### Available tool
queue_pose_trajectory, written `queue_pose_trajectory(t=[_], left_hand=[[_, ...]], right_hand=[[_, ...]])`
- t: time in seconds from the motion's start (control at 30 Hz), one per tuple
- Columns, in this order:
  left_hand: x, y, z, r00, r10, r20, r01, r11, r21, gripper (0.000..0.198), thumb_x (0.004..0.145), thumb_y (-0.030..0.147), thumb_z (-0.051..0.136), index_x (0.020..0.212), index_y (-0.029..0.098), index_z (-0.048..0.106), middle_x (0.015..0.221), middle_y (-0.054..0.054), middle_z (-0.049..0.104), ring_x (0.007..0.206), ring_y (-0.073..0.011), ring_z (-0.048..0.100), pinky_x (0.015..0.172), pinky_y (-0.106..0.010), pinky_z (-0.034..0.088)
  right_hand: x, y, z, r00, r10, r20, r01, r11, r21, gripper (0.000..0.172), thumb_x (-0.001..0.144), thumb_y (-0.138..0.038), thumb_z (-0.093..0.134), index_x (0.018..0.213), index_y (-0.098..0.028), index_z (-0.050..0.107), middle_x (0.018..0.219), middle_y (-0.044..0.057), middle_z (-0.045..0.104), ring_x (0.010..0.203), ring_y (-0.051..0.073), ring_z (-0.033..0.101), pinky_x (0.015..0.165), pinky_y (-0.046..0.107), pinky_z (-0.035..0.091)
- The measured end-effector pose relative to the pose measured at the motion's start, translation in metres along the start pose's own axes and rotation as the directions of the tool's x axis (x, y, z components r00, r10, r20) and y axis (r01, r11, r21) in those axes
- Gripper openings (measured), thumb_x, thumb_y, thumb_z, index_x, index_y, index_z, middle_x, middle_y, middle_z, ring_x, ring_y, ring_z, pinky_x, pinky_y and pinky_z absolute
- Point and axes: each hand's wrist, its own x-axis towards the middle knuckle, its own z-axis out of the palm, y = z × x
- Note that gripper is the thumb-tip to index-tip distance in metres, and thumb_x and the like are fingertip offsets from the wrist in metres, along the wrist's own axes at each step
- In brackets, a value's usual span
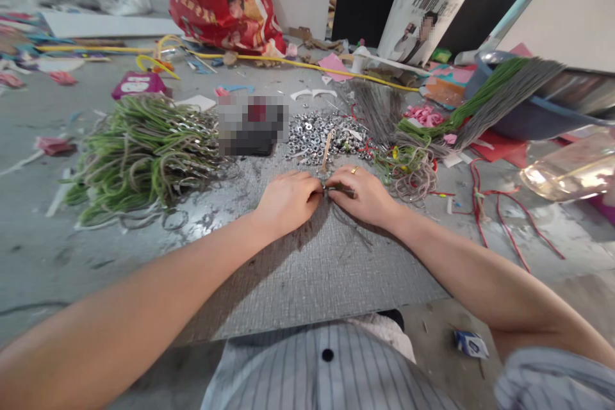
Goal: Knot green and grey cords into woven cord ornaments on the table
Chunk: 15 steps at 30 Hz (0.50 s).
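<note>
My left hand [291, 202] and my right hand [362, 195] almost meet over the grey tabletop, fingers pinched together. Thin dark cord [343, 191] shows under the fingers of my right hand, and loose strands trail below it. What the left fingertips pinch is too small and hidden to make out. Just beyond the hands lies a heap of small silver metal rings [312, 134] with a thin wooden stick [327, 150] on it. A large pile of green and grey cord loops [144, 157] with metal ends sits to the left. Tangled green and grey cords [408, 166] lie near my right hand.
Straight green and grey cord bundles [509, 93] hang over a blue basin [502, 118]. Red cords [504, 211] and a clear container [571, 166] are at right. Behind stand a red bag [223, 0] and a white bag [423, 6]; a yellow tube [307, 65] crosses the table.
</note>
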Motion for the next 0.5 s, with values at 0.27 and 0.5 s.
queue_pose_trajectory(t=[0.27,0.5], left_hand=[[-0.001,-0.007,-0.006,0.999,-0.035,0.034,0.041,0.979,-0.201,0.017,0.076,0.02,0.048,0.076,0.017,0.065,0.083,-0.004,0.06,0.075,-0.0169,0.058,0.069,-0.03,0.044],[-0.001,-0.015,-0.026,0.991,-0.024,0.134,0.037,0.994,-0.099,0.011,0.07,0.019,0.047,0.068,0.017,0.057,0.081,-0.004,0.058,0.065,-0.0145,0.053,0.061,-0.028,0.04]], right_hand=[[0.0,-0.002,0.001,0.999,-0.013,0.047,0.014,1.0,-0.024,0.014,0.083,-0.023,0.055,0.091,-0.02,0.066,0.095,0.006,0.063,0.091,0.018,0.057,0.082,0.033,0.044],[0.0,-0.005,-0.003,0.997,0.005,0.083,-0.002,1.0,-0.028,0.012,0.083,-0.024,0.054,0.087,-0.017,0.063,0.092,0.008,0.063,0.089,0.019,0.057,0.081,0.033,0.043]])
